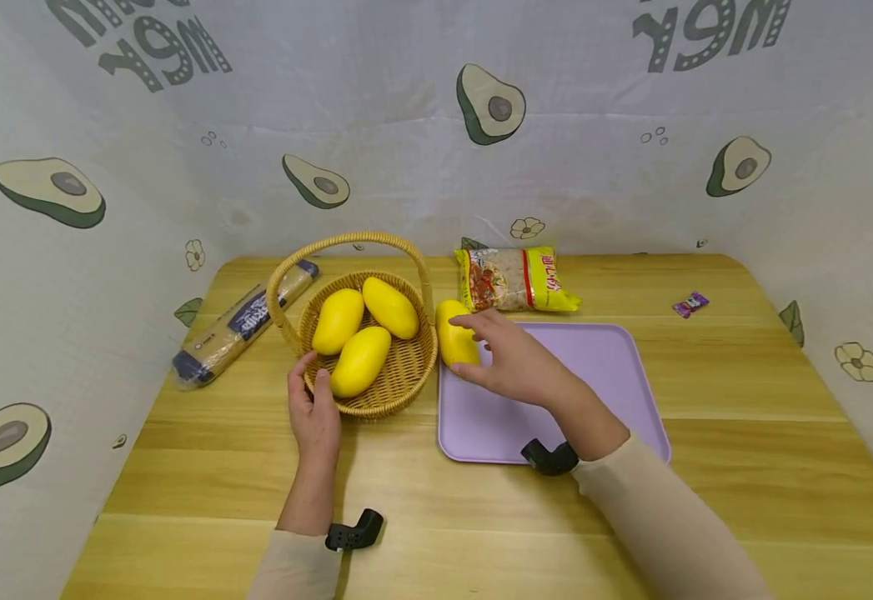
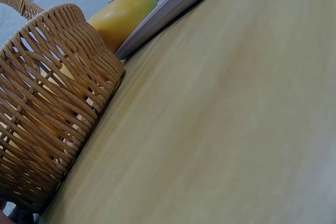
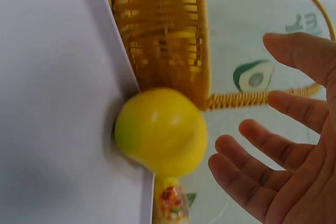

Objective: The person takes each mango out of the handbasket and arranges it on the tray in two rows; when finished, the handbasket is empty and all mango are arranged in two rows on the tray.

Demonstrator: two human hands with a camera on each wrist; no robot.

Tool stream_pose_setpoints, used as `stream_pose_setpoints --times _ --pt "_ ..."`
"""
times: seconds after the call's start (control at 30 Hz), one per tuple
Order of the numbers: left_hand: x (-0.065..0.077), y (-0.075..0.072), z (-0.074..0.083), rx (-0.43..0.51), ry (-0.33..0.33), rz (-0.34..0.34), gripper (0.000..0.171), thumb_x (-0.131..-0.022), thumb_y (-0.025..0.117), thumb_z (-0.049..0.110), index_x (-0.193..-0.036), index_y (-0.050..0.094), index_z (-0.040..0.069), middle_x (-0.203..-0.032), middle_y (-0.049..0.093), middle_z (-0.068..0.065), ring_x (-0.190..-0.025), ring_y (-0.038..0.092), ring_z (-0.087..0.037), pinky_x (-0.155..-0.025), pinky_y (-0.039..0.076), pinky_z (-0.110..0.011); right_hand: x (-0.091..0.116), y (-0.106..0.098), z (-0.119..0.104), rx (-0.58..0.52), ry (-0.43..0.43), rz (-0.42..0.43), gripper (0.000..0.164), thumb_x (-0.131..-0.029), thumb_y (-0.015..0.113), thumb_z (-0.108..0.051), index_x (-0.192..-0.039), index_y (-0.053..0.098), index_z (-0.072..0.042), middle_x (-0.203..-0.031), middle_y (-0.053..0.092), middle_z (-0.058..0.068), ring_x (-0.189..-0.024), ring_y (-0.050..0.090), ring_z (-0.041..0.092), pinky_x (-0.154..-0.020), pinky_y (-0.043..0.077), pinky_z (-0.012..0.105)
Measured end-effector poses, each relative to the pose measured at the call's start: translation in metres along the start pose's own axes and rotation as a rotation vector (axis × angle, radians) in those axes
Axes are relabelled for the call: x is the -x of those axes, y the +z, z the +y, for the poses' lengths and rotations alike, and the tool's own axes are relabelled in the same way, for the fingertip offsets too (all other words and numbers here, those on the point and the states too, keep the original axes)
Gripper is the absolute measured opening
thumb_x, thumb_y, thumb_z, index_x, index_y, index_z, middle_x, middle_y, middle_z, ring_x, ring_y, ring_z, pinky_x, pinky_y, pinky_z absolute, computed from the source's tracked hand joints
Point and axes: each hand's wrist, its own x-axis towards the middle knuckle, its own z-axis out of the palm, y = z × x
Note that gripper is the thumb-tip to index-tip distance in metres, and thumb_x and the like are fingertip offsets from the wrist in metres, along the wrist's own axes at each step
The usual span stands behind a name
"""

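Observation:
In the head view a wicker basket [image 1: 400, 390] with a tall handle holds three yellow mangoes [image 1: 362, 361]. My left hand [image 1: 316, 421] rests against the basket's front left side, its fingers and thumb near the rim. Another mango [image 1: 457, 335] lies at the left edge of a lilac tray [image 1: 556, 433], close beside the basket. My right hand [image 1: 514, 358] hovers over that mango with fingers spread. The right wrist view shows a gap between these fingers and the mango [image 3: 161, 132]. In the left wrist view the basket [image 2: 58, 93] hides most of my left hand.
Behind the tray lies a yellow and clear food packet [image 1: 511, 279]. A long packet of noodles [image 1: 244, 321] lies left of the basket. A small purple wrapped candy [image 1: 690, 305] sits at the back right of the wooden table [image 1: 421, 517]. Avocado-printed cloth [image 1: 406, 125] encloses the table.

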Motion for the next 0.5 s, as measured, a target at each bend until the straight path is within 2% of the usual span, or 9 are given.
stream_pose_setpoints --times 0.23,0.37,0.5 --pt "-0.001 0.001 -0.001 0.008 0.004 0.003 0.036 -0.108 0.045 0.021 -0.143 0.049 0.012 -0.163 0.036 -0.007 -0.158 0.017 -0.023 -0.127 0.017 -0.05 0.009 0.019 -0.025 0.027 -0.153 -0.064 0.062 -0.091 0.078 -0.034 -0.146 0.055 -0.018 -0.138 0.057 0.007 -0.117 0.062 0.027 -0.099 0.052 0.046" --pt "-0.002 0.001 -0.001 0.003 0.012 0.011 0.036 -0.107 0.045 0.021 -0.142 0.05 0.011 -0.162 0.038 -0.007 -0.157 0.019 -0.022 -0.127 0.018 -0.05 0.002 0.035 -0.036 -0.018 -0.261 -0.028 0.06 -0.091 0.077 -0.036 -0.144 0.056 -0.02 -0.138 0.058 0.001 -0.12 0.061 0.021 -0.103 0.051 0.042" --pt "-0.003 0.001 -0.002 0.003 0.018 0.021 0.036 -0.107 0.046 0.019 -0.142 0.05 0.01 -0.16 0.04 -0.008 -0.156 0.023 -0.023 -0.126 0.019 -0.051 -0.012 0.053 -0.044 -0.076 -0.283 0.027 0.065 -0.092 0.077 -0.038 -0.148 0.052 -0.018 -0.142 0.056 0.001 -0.127 0.058 0.021 -0.106 0.05 0.043"
